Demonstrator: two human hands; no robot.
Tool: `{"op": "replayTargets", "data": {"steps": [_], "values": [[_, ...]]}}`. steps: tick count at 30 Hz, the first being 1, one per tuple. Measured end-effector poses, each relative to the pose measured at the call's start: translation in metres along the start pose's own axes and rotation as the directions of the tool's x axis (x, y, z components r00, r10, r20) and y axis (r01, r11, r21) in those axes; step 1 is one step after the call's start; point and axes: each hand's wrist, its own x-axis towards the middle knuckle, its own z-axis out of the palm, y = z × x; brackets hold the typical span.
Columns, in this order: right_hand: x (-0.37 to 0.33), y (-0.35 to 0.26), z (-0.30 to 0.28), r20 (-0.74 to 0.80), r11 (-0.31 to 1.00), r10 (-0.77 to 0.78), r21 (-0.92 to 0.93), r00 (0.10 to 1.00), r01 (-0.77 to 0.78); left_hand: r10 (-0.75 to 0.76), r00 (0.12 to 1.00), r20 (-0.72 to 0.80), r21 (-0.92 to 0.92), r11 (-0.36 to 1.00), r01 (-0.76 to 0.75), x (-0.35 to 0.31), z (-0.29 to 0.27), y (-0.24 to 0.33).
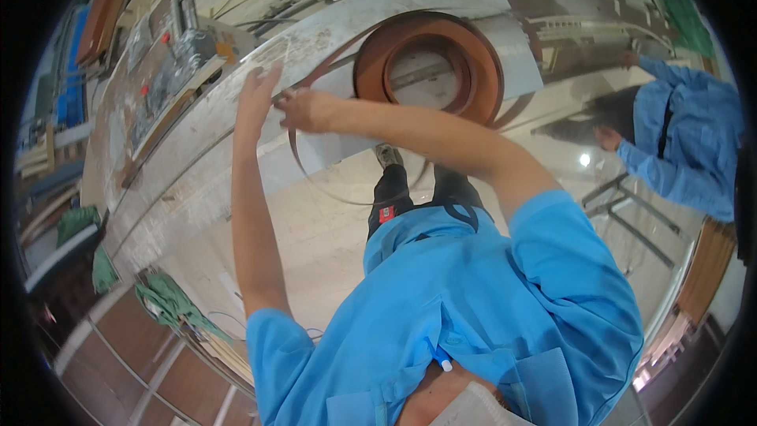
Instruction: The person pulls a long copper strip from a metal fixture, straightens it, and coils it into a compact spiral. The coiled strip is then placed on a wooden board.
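A large coil of brown edge banding [493, 71] lies flat on the pale board of the workbench. From it a loose brown strip [335, 61] runs left to my hands, and a loop of it hangs below the bench's near edge. My right hand [307, 110] reaches across to the left, its fingers closed around the strip. Just left of it, my left hand [259, 95] is raised with its fingers stretched out, slightly blurred. Whether the left palm touches the strip cannot be made out.
Left on the bench stands a metal machine part with red knobs [165, 39]. At the right a person in a blue shirt [682, 122] works near a dark metal frame [631, 205]. Green cloth [165, 300] and stacked brown panels [706, 268] flank the floor.
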Motion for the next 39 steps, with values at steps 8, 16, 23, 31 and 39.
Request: {"op": "replayTargets", "data": {"steps": [8,16,23,31,39], "values": [[-0.061,-0.046,0.053,-0.304,0.925,0.261,0.351,0.916,-0.147,0.101,0.773,0.626,0.15,0.957,-0.247,0.045,0.101,-0.042],[-0.289,0.005,0.067,-0.424,0.215,0.76,0.879,-0.492,-0.425,0.194,0.841,0.505,0.113,0.951,-0.288,0.042,0.094,-0.011],[-0.414,0.083,0.178,0.305,-0.222,0.862,0.945,-0.406,0.24,0.353,0.758,0.548,0.235,0.805,-0.545,0.059,0.122,0.065],[-0.478,0.153,0.163,-0.009,0.083,0.814,0.991,-0.581,0.101,0.493,0.684,0.539,0.182,0.724,-0.665,0.081,0.169,0.136],[-0.436,0.065,0.081,-0.342,-0.027,0.86,0.709,-0.377,-0.704,0.295,0.815,0.499,0.502,0.667,-0.55,0.114,0.097,0.023]]}}
